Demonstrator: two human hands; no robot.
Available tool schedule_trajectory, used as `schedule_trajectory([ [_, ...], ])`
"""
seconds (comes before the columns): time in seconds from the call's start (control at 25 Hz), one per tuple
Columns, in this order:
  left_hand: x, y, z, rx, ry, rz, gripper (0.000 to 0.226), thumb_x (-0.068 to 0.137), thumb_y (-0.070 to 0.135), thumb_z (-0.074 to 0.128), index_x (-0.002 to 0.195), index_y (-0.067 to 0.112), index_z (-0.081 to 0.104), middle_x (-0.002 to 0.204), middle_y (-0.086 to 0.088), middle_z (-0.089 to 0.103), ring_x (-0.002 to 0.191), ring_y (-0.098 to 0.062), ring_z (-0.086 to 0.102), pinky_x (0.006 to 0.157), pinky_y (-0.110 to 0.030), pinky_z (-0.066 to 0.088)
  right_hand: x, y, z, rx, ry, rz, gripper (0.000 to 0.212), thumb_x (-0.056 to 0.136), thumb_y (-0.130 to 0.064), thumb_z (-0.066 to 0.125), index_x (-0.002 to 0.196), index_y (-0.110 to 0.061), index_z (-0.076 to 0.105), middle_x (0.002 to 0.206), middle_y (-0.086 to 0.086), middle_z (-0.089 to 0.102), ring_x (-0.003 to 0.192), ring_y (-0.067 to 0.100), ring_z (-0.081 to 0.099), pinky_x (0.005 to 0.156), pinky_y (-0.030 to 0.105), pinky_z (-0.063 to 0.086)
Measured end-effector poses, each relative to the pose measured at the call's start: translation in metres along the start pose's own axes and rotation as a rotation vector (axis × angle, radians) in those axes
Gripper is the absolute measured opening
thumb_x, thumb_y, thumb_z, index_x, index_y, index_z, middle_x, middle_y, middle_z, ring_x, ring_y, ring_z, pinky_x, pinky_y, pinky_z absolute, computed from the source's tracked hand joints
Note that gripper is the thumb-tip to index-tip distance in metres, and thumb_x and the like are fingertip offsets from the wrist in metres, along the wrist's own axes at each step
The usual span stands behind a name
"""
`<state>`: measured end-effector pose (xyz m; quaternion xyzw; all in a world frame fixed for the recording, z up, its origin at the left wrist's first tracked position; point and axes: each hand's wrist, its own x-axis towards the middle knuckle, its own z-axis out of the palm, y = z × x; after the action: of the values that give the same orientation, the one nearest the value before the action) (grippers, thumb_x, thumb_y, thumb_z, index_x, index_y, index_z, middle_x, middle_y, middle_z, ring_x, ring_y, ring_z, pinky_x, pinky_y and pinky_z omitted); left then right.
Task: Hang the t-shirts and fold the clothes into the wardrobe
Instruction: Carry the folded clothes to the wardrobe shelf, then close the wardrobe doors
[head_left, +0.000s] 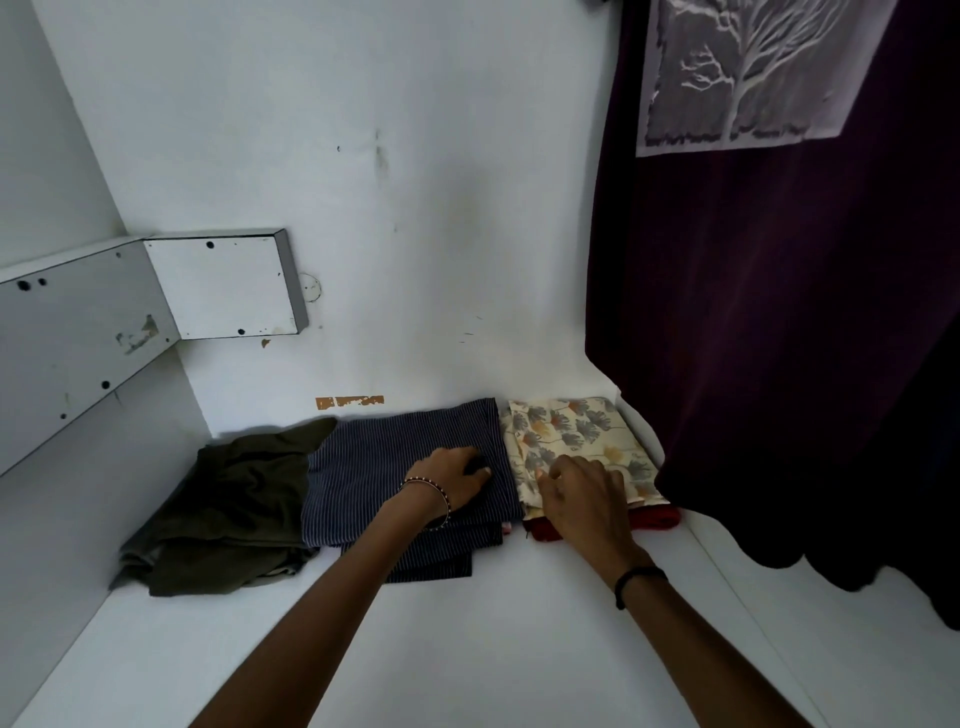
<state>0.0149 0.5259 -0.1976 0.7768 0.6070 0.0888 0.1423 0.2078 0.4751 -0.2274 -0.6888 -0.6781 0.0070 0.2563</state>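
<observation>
Three folded piles lie along the back of the white wardrobe floor (467, 634). An olive-green garment (234, 504) is on the left. In the middle is a navy pinstriped garment (374, 467), and my left hand (457, 478) rests on top of it with fingers curled around a fold of the cloth. On the right a cream floral cloth (576, 431) lies over a red folded piece (654, 519). My right hand (582, 493) lies flat on the floral cloth, fingers spread. A dark purple t-shirt (779, 312) with a white tree print hangs at the right.
A white box-shaped fitting (228, 286) juts from the back wall at the left, joined to a grey side panel (78, 338). The hanging shirt's hem (831, 566) dips over the floor's right side. The white back wall (415, 208) stands behind the piles.
</observation>
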Motion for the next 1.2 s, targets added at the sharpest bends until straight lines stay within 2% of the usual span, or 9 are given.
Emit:
schedule_trajectory([
  [0.16,-0.026,0.002,-0.009,-0.094,0.078,0.059,0.030,0.100,0.035,0.050,0.119,0.018,0.066,0.111,-0.006,0.070,0.095,-0.022,0.066,0.088,-0.039,0.055,-0.011,-0.023,-0.015,0.122,0.032,-0.054,0.019,0.101,-0.025,0.054,0.100,-0.013,0.068,0.100,0.005,0.071,0.099,0.025,0.062,0.094,0.039,0.041],
  [0.32,-0.054,0.007,-0.008,-0.053,0.204,0.127,0.024,0.099,0.033,0.052,0.108,0.020,0.070,0.097,-0.004,0.072,0.084,-0.022,0.067,0.082,-0.040,0.056,-0.028,-0.040,-0.022,0.256,0.065,-0.103,0.018,0.099,-0.022,0.058,0.090,-0.010,0.068,0.091,0.007,0.071,0.088,0.025,0.064,0.086,0.040,0.050],
  [0.48,-0.082,0.007,0.002,-0.091,0.319,0.167,0.023,0.097,0.031,0.054,0.106,0.019,0.071,0.099,-0.002,0.073,0.087,-0.023,0.067,0.085,-0.039,0.053,-0.058,-0.048,-0.025,0.338,0.071,-0.143,0.018,0.099,-0.021,0.060,0.088,-0.009,0.067,0.090,0.006,0.071,0.084,0.023,0.067,0.076,0.037,0.054],
  [0.6,-0.108,0.009,0.009,-0.160,0.333,0.171,0.020,0.095,0.028,0.056,0.106,0.020,0.071,0.103,0.001,0.074,0.093,-0.021,0.067,0.089,-0.040,0.052,-0.081,-0.047,-0.028,0.386,0.055,-0.166,0.010,0.097,-0.017,0.062,0.089,-0.011,0.064,0.086,0.003,0.069,0.082,0.021,0.066,0.072,0.040,0.056],
  [0.76,-0.145,0.017,0.016,-0.217,0.323,0.144,0.026,0.095,0.028,0.059,0.119,0.020,0.063,0.115,0.004,0.071,0.108,-0.020,0.065,0.100,-0.043,0.046,-0.119,-0.050,-0.041,0.465,0.002,-0.156,0.007,0.097,-0.019,0.064,0.101,-0.013,0.065,0.100,-0.001,0.070,0.095,0.016,0.066,0.080,0.039,0.057],
  [0.92,-0.192,0.035,0.025,-0.199,0.333,0.085,0.033,0.096,0.033,0.056,0.127,0.020,0.056,0.124,0.001,0.068,0.115,-0.022,0.062,0.102,-0.044,0.045,-0.168,-0.046,-0.057,0.487,-0.047,-0.146,0.020,0.099,-0.028,0.065,0.112,-0.013,0.064,0.116,-0.002,0.068,0.107,0.014,0.063,0.088,0.032,0.053],
  [1.2,-0.292,0.062,0.047,-0.116,0.280,-0.013,0.040,0.100,0.037,0.051,0.135,0.019,0.050,0.135,0.001,0.061,0.122,-0.022,0.058,0.105,-0.040,0.042,-0.247,-0.040,-0.065,0.498,-0.111,-0.107,0.028,0.100,-0.036,0.063,0.118,-0.015,0.062,0.125,0.001,0.066,0.117,0.017,0.061,0.092,0.026,0.047],
])
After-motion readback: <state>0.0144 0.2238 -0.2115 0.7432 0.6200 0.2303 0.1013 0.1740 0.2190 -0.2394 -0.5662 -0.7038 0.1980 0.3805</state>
